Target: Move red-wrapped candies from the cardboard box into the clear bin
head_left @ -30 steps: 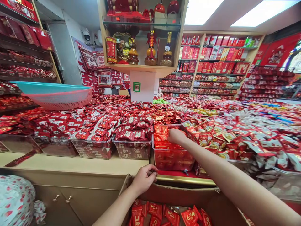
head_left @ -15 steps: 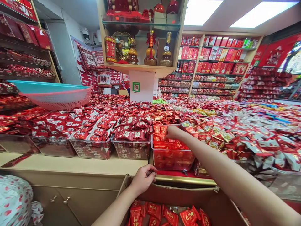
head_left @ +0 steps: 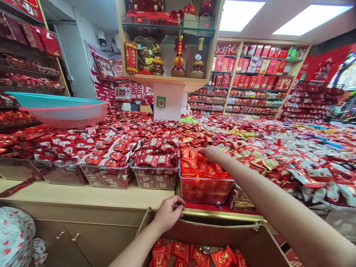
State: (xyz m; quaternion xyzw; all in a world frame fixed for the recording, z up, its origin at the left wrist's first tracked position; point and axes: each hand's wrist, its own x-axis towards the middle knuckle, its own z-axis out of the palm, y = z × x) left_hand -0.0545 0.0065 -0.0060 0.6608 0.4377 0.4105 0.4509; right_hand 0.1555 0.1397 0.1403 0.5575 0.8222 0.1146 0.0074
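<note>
My right hand (head_left: pixel 213 154) reaches over the far part of a clear plastic bin (head_left: pixel 205 191) filled with small red packets with gold print (head_left: pixel 196 172). Its fingers are bent together against the packets there; what they grip, if anything, is hidden. Lower down, my left hand (head_left: pixel 169 213) rests by the back edge of an open cardboard box (head_left: pixel 214 231), with fingers curled towards the thumb. I cannot make out anything between them. Inside the box lie several red packets (head_left: pixel 200 255) of similar look.
Left of the red bin stand bins with dark red packets (head_left: pixel 154 178) and red-white packets (head_left: pixel 105 174). Loose packets (head_left: pixel 267 167) cover the display to the right and behind. Blue and pink baskets (head_left: pixel 66 111) sit at the left. A shelf cabinet (head_left: pixel 167 78) hangs above.
My right hand has shifted slightly right and back, showing more of the packets in the bin. My left hand stays almost in place.
</note>
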